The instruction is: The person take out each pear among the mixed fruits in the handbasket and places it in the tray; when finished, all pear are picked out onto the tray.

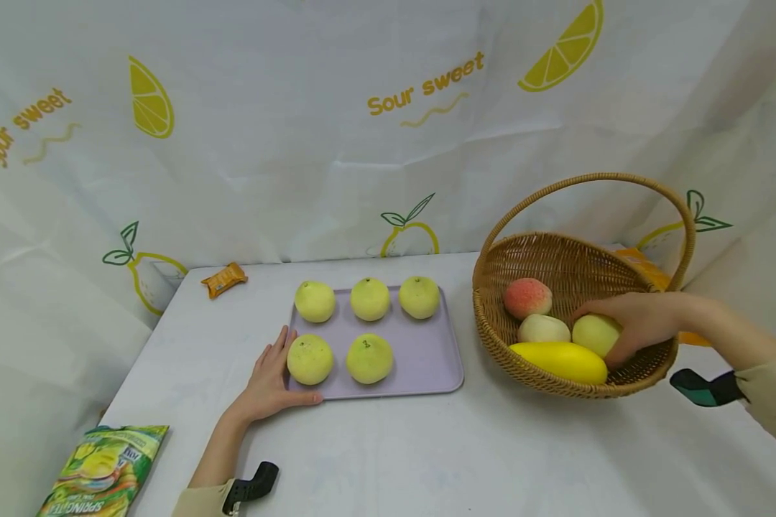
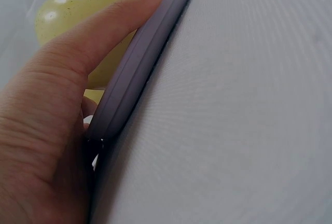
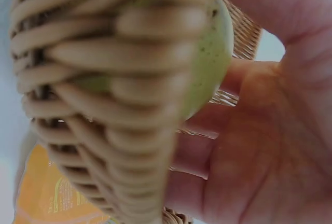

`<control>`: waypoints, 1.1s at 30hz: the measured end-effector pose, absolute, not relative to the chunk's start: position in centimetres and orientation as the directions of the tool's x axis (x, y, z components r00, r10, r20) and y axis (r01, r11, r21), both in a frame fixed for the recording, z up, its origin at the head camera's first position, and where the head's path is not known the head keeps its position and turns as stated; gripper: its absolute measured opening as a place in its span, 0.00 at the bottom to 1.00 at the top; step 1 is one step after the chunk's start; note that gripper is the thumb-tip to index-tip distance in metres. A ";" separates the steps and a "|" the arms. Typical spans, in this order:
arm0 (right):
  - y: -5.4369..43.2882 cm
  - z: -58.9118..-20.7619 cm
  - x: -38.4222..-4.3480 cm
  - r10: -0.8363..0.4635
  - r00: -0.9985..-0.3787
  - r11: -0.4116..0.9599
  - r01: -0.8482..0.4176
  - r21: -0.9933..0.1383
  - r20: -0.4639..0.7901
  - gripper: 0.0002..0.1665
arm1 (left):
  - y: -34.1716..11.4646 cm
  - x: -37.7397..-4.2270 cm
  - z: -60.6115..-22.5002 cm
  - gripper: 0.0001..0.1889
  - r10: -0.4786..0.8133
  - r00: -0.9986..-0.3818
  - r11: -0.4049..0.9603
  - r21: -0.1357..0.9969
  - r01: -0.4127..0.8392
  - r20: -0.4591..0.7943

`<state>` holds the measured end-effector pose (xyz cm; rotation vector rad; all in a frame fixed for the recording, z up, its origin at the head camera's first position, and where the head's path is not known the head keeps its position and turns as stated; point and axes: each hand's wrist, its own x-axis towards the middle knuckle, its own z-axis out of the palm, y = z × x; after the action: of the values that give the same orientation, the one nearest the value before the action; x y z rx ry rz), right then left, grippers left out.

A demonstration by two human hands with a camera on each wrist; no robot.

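My right hand (image 1: 640,319) reaches into a wicker basket (image 1: 501,337) and grips a round yellow-green fruit (image 1: 596,334), fingers over its far side and thumb at the near side. The right wrist view shows the fruit's speckled skin (image 3: 210,58) behind the woven rim, which hides part of it. Around it in the basket are a red-pink peach (image 1: 527,298), a whitish fruit (image 1: 544,329) and a long yellow fruit (image 1: 559,362). At the lilac tray's (image 1: 427,359) near left corner, my left hand (image 1: 273,380) rests with straight fingers along the side and its thumb on the front rim.
Several similar yellow-green fruits (image 1: 370,358) stand on the tray in two rows. An orange wrapped snack (image 1: 224,280) lies at the back left, a green tea bag (image 1: 106,470) at the front left. Behind the basket is an orange packet (image 1: 647,266). A printed cloth (image 1: 284,179) hangs behind.
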<state>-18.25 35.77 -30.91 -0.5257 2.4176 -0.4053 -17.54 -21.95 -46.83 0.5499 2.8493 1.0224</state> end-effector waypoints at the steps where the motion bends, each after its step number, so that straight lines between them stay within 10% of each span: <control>1: 35.8 -30.8 -18.2 -0.459 -0.736 0.873 -0.269 -0.407 -0.498 0.43 | -21.9 -17.5 -46.8 0.68 0.351 -0.934 0.715 0.628 0.308 0.059; 33: 32.2 -30.8 -15.1 -0.381 -0.905 0.642 -0.111 -0.758 -0.190 0.48 | -21.9 -17.5 -46.9 0.68 0.345 -0.937 0.717 0.631 0.298 0.051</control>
<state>-15.12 32.18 -30.75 -0.3925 2.5316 -1.1368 -17.50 -21.90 -46.93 0.5333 2.8448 1.0263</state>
